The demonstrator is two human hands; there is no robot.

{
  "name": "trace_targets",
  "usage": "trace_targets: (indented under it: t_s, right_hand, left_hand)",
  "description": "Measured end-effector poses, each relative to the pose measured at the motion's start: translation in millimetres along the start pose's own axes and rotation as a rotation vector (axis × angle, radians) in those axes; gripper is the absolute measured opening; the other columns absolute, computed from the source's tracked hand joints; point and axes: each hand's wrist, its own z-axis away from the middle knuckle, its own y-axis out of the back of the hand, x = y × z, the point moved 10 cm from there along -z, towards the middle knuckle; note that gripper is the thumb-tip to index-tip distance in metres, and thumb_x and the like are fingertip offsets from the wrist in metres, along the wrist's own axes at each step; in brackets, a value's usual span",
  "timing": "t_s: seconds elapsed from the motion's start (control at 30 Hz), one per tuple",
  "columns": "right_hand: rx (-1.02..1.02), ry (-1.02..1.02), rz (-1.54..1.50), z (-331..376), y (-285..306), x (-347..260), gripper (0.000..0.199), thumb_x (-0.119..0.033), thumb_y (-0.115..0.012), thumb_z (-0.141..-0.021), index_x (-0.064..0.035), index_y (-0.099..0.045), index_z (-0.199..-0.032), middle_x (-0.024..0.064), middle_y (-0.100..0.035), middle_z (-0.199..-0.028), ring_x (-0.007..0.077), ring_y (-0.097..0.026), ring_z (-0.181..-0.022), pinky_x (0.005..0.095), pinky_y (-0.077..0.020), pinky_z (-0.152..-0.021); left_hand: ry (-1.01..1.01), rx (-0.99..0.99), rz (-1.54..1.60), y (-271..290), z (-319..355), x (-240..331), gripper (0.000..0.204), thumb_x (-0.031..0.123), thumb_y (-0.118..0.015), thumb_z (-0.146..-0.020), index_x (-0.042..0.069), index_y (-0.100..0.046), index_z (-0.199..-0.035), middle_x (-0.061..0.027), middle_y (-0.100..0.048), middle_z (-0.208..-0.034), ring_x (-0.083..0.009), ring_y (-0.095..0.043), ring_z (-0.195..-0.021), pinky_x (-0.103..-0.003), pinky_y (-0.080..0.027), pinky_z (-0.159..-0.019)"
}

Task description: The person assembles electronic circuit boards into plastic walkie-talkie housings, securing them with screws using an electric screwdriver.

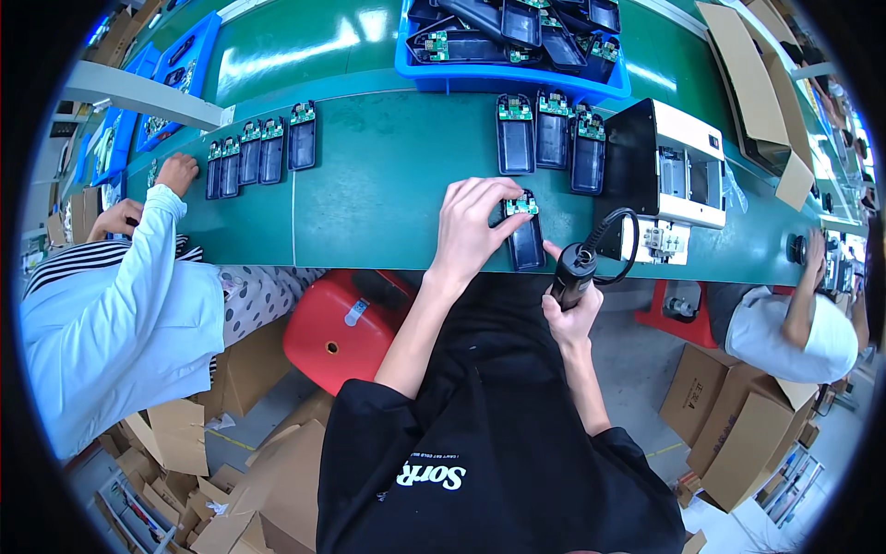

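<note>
At the table's near edge, a black plastic casing (528,249) lies with its open side up. My left hand (469,224) pinches its top end, thumb and fingers closed at the small green circuit board (522,203) there. My right hand (574,319) is wrapped round a black electric screwdriver (574,274), just right of the casing and apart from it. A coiled black cable (635,242) loops from the screwdriver toward the machine. The screwdriver's tip is not visible. Beyond my hands stand three similar casings with boards (515,134).
A blue bin (517,83) heaped with casings is at the back. On the right stands a black and white machine (678,166), with a cardboard box (757,92) behind it. More casings (302,136) line the left. Co-workers sit either side; a red stool (337,337) is near my left.
</note>
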Motion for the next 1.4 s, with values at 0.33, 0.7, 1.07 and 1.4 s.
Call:
trace_targets:
  t_s: [0.33,0.7,1.07,1.4]
  right_hand:
    - [-0.019,-0.009,0.027,5,0,6,0.065,-0.034,-0.079,-0.075,0.0062,-0.06,-0.122,0.0091,-0.073,-0.112,0.0089,-0.063,-0.067,0.0244,-0.0516,-0.066]
    - [-0.015,0.06,0.016,3,-1,3,0.063,-0.035,-0.079,-0.076,0.0063,-0.06,-0.12,0.0083,-0.072,-0.114,0.0072,-0.061,-0.061,0.0234,-0.0505,-0.059]
    - [-0.009,0.093,-0.048,-14,-4,-15,0.059,-0.039,-0.08,-0.077,0.0049,-0.061,-0.11,0.009,-0.072,-0.096,0.0102,-0.059,-0.059,0.0259,-0.0495,-0.058]
    - [-0.029,-0.044,0.077,-28,-14,-22,0.05,-0.028,-0.075,-0.079,0.0044,-0.059,-0.113,0.0099,-0.068,-0.084,0.014,-0.058,-0.066,0.0267,-0.0488,-0.066]
  left_hand:
    - [-0.01,-0.05,0.033,-5,0,3,0.026,0.018,-0.083,-0.072,0.008,-0.068,-0.092,-0.0007,-0.071,-0.101,-0.0205,-0.066,-0.097,-0.035,-0.045,-0.089]
    - [0.069,-0.066,0.177,-7,4,-5,0.029,0.006,-0.083,-0.071,0.001,-0.068,-0.095,-0.0095,-0.072,-0.103,-0.0254,-0.068,-0.101,-0.035,-0.054,-0.087]
    - [0.081,-0.129,0.185,-9,1,-1,0.028,0.005,-0.08,-0.073,0.0,-0.064,-0.096,-0.0091,-0.068,-0.104,-0.0285,-0.064,-0.101,-0.037,-0.052,-0.087]
    - [0.072,-0.148,0.151,-8,-1,1,0.03,0.003,-0.079,-0.072,0.0,-0.062,-0.096,-0.0089,-0.067,-0.104,-0.0292,-0.063,-0.101,-0.038,-0.052,-0.087]
